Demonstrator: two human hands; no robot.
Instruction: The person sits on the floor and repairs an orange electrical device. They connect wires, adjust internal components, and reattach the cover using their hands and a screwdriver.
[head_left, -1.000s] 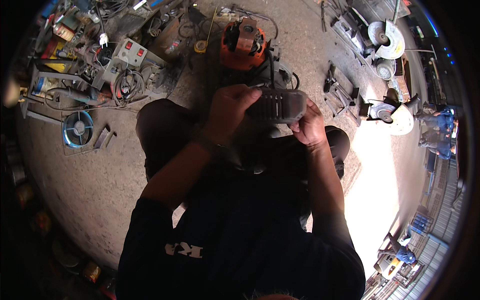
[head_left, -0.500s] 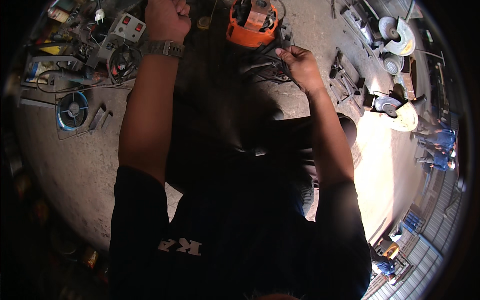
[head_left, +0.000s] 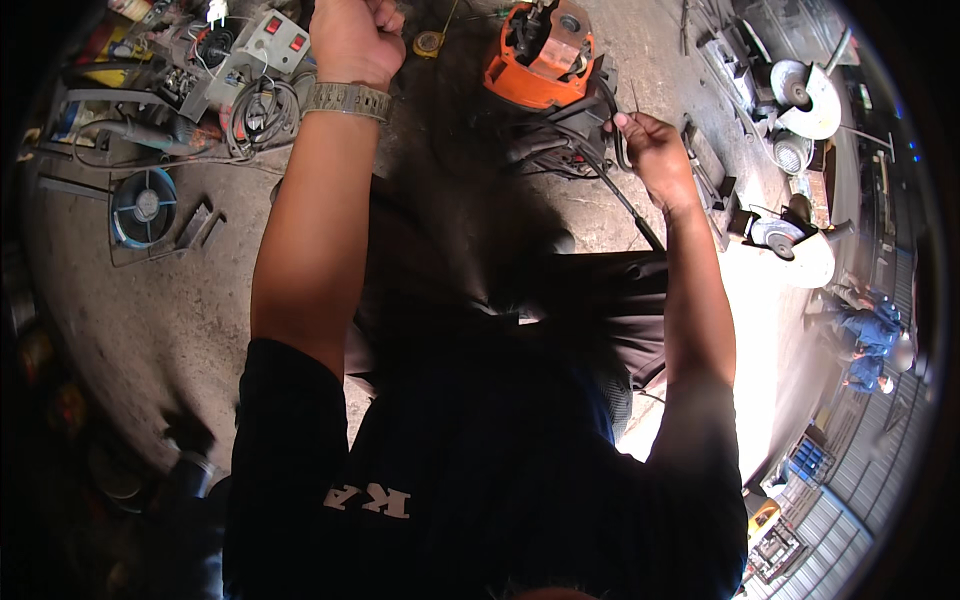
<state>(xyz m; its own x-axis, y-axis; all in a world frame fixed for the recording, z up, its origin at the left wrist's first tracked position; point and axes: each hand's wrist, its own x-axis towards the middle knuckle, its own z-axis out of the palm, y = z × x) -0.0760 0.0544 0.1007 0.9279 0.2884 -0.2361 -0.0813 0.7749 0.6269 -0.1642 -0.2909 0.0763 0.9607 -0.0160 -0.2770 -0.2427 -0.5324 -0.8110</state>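
Note:
My right hand (head_left: 655,160) is closed, thumb against fingers, on a black cable (head_left: 613,102) that bends down beside the orange-cased machine (head_left: 540,75). A thin wire or rod stands up just above those fingers. The machine's top is open and shows a copper-coloured block (head_left: 567,48). At the top edge my left hand (head_left: 358,45) is curled into a fist, with a watch on the wrist; anything inside its fingers is hidden. A yellow tape measure (head_left: 428,43) lies on the floor just right of that fist.
Left are a grey switch box (head_left: 270,45) with red switches, coiled cable (head_left: 255,115) and a blue round fan (head_left: 143,207). Cut-off saws (head_left: 805,98) and metal pieces stand at right. Another black cable (head_left: 625,200) runs toward my right leg. Other people (head_left: 868,330) are far right.
The whole view has shifted, so machine, tools and both arms appear farther right. My right hand sits a little farther from the machine, still on the cable. My left hand stays closed.

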